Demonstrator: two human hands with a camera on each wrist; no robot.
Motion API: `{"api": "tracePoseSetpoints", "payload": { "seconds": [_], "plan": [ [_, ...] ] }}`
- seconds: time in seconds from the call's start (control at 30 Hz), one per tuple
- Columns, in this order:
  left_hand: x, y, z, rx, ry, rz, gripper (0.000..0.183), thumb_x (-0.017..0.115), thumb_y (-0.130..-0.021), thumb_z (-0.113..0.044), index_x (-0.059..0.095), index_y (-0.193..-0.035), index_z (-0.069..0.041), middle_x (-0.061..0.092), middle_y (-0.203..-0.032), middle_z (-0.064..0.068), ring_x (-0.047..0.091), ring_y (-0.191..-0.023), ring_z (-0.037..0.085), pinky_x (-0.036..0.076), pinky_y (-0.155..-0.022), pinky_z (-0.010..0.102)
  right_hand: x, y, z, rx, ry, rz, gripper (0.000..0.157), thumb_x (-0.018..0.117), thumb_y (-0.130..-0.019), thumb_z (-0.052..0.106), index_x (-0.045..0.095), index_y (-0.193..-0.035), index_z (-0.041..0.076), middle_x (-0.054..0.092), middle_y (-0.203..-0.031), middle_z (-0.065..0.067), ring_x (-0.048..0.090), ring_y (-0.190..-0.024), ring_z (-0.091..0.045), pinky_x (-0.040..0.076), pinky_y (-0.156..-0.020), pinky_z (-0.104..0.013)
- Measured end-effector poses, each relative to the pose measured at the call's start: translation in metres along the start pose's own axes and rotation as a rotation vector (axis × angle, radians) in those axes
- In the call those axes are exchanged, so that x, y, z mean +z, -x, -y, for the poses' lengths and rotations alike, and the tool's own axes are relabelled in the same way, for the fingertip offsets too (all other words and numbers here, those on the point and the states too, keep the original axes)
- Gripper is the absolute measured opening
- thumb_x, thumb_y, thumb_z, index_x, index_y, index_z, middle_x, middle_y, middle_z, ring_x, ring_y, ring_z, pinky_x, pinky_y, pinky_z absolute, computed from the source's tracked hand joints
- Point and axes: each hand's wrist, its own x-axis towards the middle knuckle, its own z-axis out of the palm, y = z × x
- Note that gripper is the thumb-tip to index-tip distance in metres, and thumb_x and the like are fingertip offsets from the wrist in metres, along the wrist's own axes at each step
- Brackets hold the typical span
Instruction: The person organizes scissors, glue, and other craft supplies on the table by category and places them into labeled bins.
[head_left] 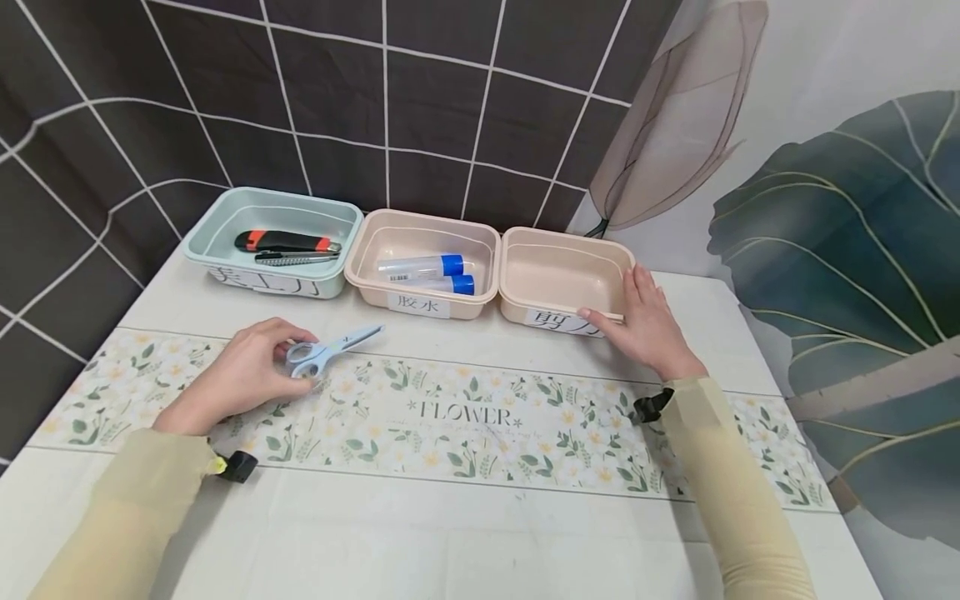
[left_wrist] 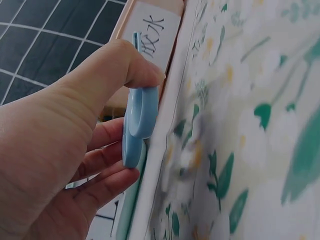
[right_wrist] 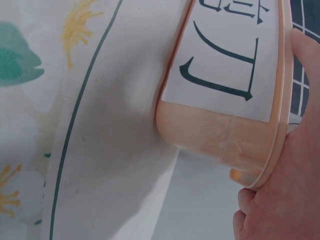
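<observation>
Light-blue scissors [head_left: 330, 348] are pinched by the handles between thumb and fingers of my left hand [head_left: 251, 367]. Their blades point right, just above the flower-patterned table strip. In the left wrist view, the scissors [left_wrist: 142, 117] appear edge-on under the thumb. At the right end of the row, my right hand [head_left: 651, 321] grips the corner of a beige box [head_left: 512, 310] with a label on its front. The thumb lies over the front rim, and the other fingers go along the right end. The right wrist view shows this box's labelled wall [right_wrist: 210, 130] close up.
A middle beige box [head_left: 367, 287] holds two blue-capped glue tubes [head_left: 423, 267]. To its left, a pale green box [head_left: 198, 250] contains a black-and-red utility knife [head_left: 285, 242] and a slimmer cutter [head_left: 296, 258]. A dark gridded curtain [head_left: 427, 100] hangs behind the row.
</observation>
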Motion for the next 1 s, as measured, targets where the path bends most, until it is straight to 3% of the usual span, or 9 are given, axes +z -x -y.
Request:
{"api": "tracePoseSetpoints", "payload": {
  "seconds": [0.3, 0.63, 1.0],
  "plan": [
    [0.007, -0.015, -0.021, 0.103, 0.043, 0.013, 0.05, 0.088, -0.07, -0.018, 0.072, -0.116, -0.006, 0.063, -0.104, 0.004, 0.057, -0.087, 0.022, 0.046, -0.075, 0.038, 0.001, 0.0, 0.001, 0.003, 0.003, 0.003, 0.11, 0.049, -0.095, 0.069, 0.005, -0.157, -0.011, -0.003, -0.164, -0.03, -0.003, -0.153, -0.039, 0.002, -0.121, -0.057],
    [0.013, -0.029, -0.04, 0.148, 0.082, 0.027, 0.053, 0.085, -0.067, -0.017, 0.071, -0.117, -0.009, 0.062, -0.112, 0.002, 0.06, -0.094, 0.021, 0.05, -0.083, 0.041, 0.001, -0.001, -0.001, 0.005, -0.003, -0.009, 0.11, 0.051, -0.095, 0.068, 0.003, -0.158, -0.008, -0.005, -0.165, -0.028, -0.004, -0.153, -0.037, 0.002, -0.121, -0.056],
    [0.01, -0.047, -0.059, 0.199, 0.066, 0.038, 0.058, 0.088, -0.07, -0.022, 0.07, -0.124, -0.008, 0.062, -0.115, 0.006, 0.058, -0.097, 0.024, 0.049, -0.082, 0.042, 0.0, -0.001, 0.0, 0.009, 0.004, -0.004, 0.11, 0.05, -0.095, 0.069, 0.004, -0.157, -0.01, -0.004, -0.164, -0.029, -0.004, -0.153, -0.038, 0.004, -0.121, -0.058]
  ]
}}
